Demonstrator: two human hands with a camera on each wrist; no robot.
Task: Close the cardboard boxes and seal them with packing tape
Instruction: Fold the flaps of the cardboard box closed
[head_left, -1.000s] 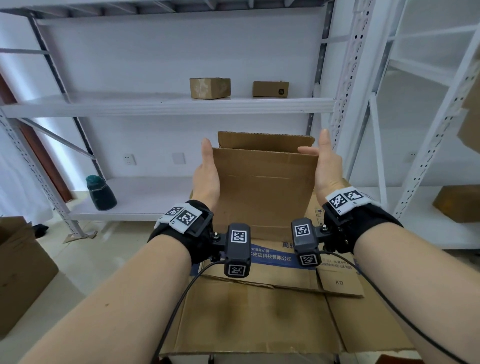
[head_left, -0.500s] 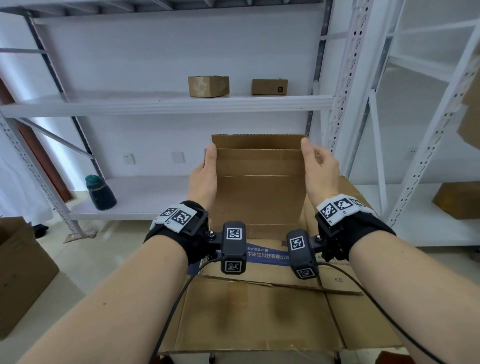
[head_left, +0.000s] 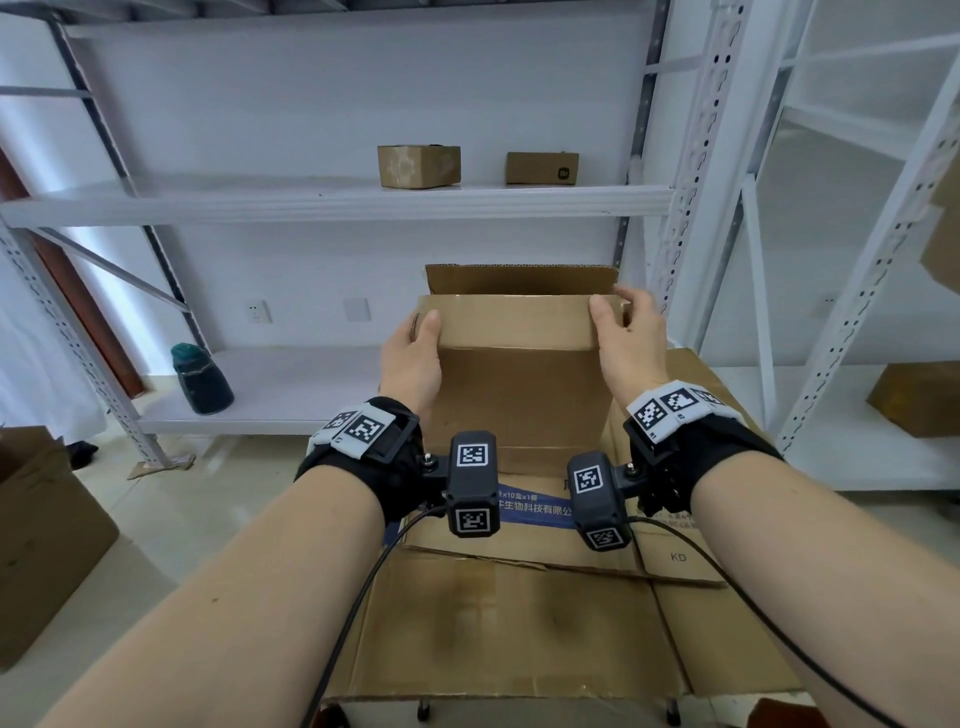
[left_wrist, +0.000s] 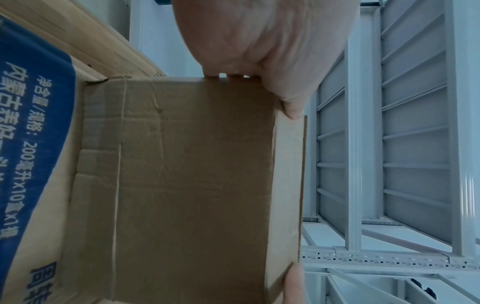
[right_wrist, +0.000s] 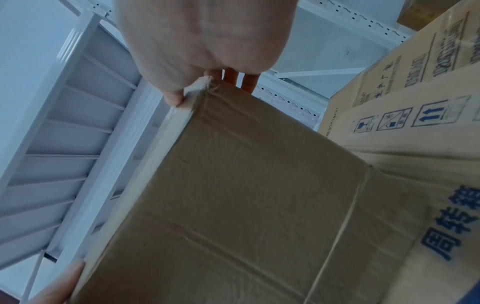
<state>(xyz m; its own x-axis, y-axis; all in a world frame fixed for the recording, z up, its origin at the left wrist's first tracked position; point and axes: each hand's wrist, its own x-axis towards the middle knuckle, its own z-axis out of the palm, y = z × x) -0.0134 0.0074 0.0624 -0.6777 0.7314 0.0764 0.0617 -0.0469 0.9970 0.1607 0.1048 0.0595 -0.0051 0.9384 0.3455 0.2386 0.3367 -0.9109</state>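
A small brown cardboard box (head_left: 514, 384) stands on flattened cardboard sheets (head_left: 519, 623) in front of me. Its near top flap (head_left: 514, 322) is folded down over the opening; the far flap (head_left: 519, 279) still stands up behind it. My left hand (head_left: 413, 358) grips the box's upper left corner, thumb on the flap and fingers down the side. My right hand (head_left: 626, 338) grips the upper right corner the same way. The wrist views show the left hand (left_wrist: 262, 51) and the right hand (right_wrist: 197, 47) with fingers curled over the box edge. No tape is in sight.
White metal shelving (head_left: 332, 200) stands behind, with two small boxes (head_left: 418, 165) on the upper shelf and a dark green bottle (head_left: 201, 379) on the lower one. A large printed carton (right_wrist: 415, 86) stands to the right. Another brown box (head_left: 41, 540) sits on the floor, left.
Both hands moved from the box's sides up to its top corners and folded the near flap down over the opening. The far flap stays upright.
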